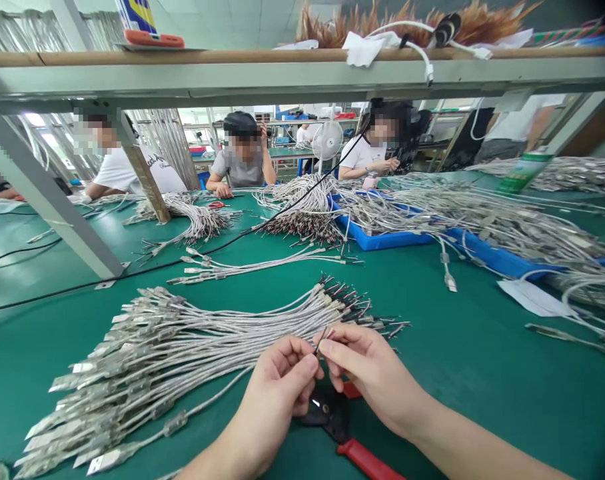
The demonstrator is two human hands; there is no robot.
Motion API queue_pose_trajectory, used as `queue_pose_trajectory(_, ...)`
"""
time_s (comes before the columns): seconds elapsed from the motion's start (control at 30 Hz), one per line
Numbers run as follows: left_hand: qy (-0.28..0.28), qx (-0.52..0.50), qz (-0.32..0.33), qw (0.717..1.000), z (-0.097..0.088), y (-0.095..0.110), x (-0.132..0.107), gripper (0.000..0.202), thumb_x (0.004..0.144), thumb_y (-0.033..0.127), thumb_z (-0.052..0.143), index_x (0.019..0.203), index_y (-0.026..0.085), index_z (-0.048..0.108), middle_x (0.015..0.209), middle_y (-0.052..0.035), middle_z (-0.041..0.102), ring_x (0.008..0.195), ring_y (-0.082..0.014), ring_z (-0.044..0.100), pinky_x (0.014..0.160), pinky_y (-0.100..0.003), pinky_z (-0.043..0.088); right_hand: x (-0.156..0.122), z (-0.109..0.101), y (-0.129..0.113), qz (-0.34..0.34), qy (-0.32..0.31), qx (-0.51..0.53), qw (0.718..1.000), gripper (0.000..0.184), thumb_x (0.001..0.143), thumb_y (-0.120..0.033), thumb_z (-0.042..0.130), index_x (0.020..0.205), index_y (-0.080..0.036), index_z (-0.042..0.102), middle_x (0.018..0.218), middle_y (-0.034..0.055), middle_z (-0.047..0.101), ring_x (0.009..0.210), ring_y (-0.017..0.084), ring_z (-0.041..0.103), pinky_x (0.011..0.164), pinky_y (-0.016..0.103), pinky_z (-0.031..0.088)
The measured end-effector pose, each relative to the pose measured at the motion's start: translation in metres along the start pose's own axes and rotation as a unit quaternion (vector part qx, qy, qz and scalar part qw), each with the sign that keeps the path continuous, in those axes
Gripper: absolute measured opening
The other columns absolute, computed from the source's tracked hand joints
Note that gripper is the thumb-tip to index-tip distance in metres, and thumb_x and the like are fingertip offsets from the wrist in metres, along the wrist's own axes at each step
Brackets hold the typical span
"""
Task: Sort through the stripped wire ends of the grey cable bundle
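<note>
A thin silver braided cable point(217, 400) has its stripped, dark-tipped wire end point(324, 335) pinched upright between the fingers point(310, 363), its body trailing down-left to a metal plug.

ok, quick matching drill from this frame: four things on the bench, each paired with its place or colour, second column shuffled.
Things:
1. pliers
2. tray
3. cable bundle
4. fan

Descriptions:
A. blue, heaped with cables
B. white, standing far back
C. red handles, under the hands
D. grey, spread left of the left hand and right hand

Pairs: 1-C, 2-A, 3-D, 4-B
</note>
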State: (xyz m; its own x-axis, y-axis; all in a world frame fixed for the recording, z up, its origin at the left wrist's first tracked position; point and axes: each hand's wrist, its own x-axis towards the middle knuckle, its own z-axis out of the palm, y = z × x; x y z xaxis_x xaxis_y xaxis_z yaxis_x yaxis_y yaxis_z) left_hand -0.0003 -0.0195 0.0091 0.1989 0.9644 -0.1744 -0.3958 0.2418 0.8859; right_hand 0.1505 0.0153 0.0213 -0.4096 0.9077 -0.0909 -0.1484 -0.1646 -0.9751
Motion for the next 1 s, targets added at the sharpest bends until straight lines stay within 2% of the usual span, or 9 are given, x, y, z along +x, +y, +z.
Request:
queue_pose_trajectory(0.13,0.028,0.060,0.038,0.997,0.0020,-0.0028,0.0012,0.032,0.079,0.041,0.072,0.080,0.014,0.054,0.063,0.0031,0.053,0.046,-0.0038,0.036,0.042,-0.015,0.025,0.0010,0.0002,0.0018,0.021,0.019,0.004,1.000,0.023,0.080,-0.039,0.072,0.079,-0.016,0.066,0.052,-0.0043,0.053,0.045,0.010,0.050,0.042,0.019,0.032)
queue_pose_trajectory(0.23,0.045,0.102,0.052,0.992,0.0010,-0.0074,0.0037,0.031,0.081,0.042,0.069,0.082,0.015,0.055,0.060,0.0026,0.055,0.044,-0.0047,0.040,0.042,-0.016,0.030,0.0022,0.0005,0.0039,0.038,0.028,0.019,0.999,0.026,0.077,-0.040,0.075,0.075,-0.017,0.064,0.051,-0.0047,0.053,0.043,0.009,0.050,0.040,0.018,0.031)
queue_pose_trajectory(0.37,0.066,0.127,0.065,0.988,0.0002,-0.0082,0.0060,0.029,0.078,0.039,0.071,0.080,0.014,0.058,0.057,0.0036,0.053,0.044,-0.0058,0.042,0.042,-0.016,0.032,0.0022,-0.0021,0.0041,0.041,-0.001,0.022,0.999,0.031,0.079,-0.043,0.073,0.070,-0.016,0.062,0.051,-0.0036,0.053,0.044,0.009,0.049,0.039,0.017,0.030)
queue_pose_trajectory(0.5,0.091,0.144,0.086,0.982,0.0007,-0.0055,0.0058,0.025,0.076,0.036,0.072,0.079,0.013,0.061,0.060,0.0028,0.055,0.045,-0.0060,0.041,0.042,-0.017,0.032,0.0020,-0.0039,0.0032,0.030,-0.018,0.029,0.999,0.032,0.082,-0.046,0.069,0.076,-0.015,0.066,0.052,-0.0029,0.053,0.045,0.009,0.049,0.041,0.017,0.034)
queue_pose_trajectory(0.63,0.087,0.157,0.109,0.978,0.0014,-0.0032,0.0046,0.017,0.077,0.029,0.070,0.076,0.014,0.064,0.062,0.0018,0.058,0.052,-0.0076,0.046,0.049,-0.018,0.037,0.0034,-0.0046,0.0012,-0.008,-0.013,-0.034,0.999,0.030,0.082,-0.044,0.069,0.076,-0.015,0.066,0.054,-0.0027,0.053,0.047,0.010,0.049,0.047,0.021,0.041)
queue_pose_trajectory(0.73,0.069,0.146,0.112,0.981,0.0018,-0.0016,0.0035,0.012,0.078,0.025,0.069,0.075,0.014,0.064,0.068,0.0000,0.062,0.060,-0.0095,0.052,0.058,-0.018,0.042,0.0034,-0.0057,-0.0017,-0.034,-0.013,-0.099,0.994,0.028,0.079,-0.043,0.070,0.078,-0.014,0.066,0.066,0.0008,0.058,0.047,0.011,0.051,0.046,0.022,0.041)
queue_pose_trajectory(0.83,0.059,0.130,0.101,0.985,0.0020,-0.0017,0.0022,0.012,0.079,0.025,0.068,0.076,0.015,0.063,0.070,0.0002,0.062,0.061,-0.0095,0.051,0.057,-0.018,0.042,0.0018,-0.0057,-0.0037,-0.038,-0.015,-0.117,0.992,0.025,0.080,-0.039,0.067,0.078,-0.015,0.064,0.074,0.0024,0.059,0.049,0.011,0.052,0.046,0.024,0.042)
queue_pose_trajectory(1.0,0.055,0.122,0.101,0.986,0.0054,-0.0028,-0.0009,0.014,0.083,0.028,0.066,0.079,0.016,0.060,0.071,0.0003,0.060,0.065,-0.0099,0.051,0.058,-0.017,0.041,-0.0015,-0.0029,-0.0027,-0.102,0.026,-0.145,0.984,0.015,0.080,-0.029,0.064,0.073,-0.017,0.063,0.073,0.0018,0.058,0.057,0.013,0.052,0.051,0.024,0.045)
